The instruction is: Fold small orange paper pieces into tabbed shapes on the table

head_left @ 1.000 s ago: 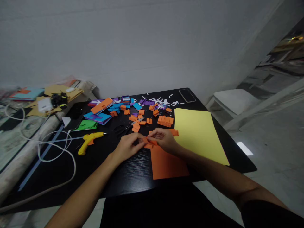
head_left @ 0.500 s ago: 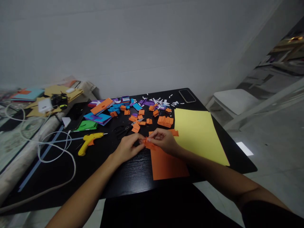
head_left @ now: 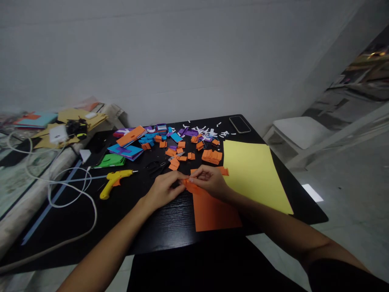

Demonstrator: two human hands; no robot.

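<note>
Black wood-grain table below, left hand and right hand pinch a small orange paper piece, just shifted, apparently mid-fold.

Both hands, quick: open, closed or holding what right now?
Left hand: closed, fingertips pinching a small orange paper.
Right hand: closed, fingertips pinching the same paper.

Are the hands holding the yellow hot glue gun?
No, the hot glue gun lies on the tabletop, apart from the left hand and right hand.
</note>
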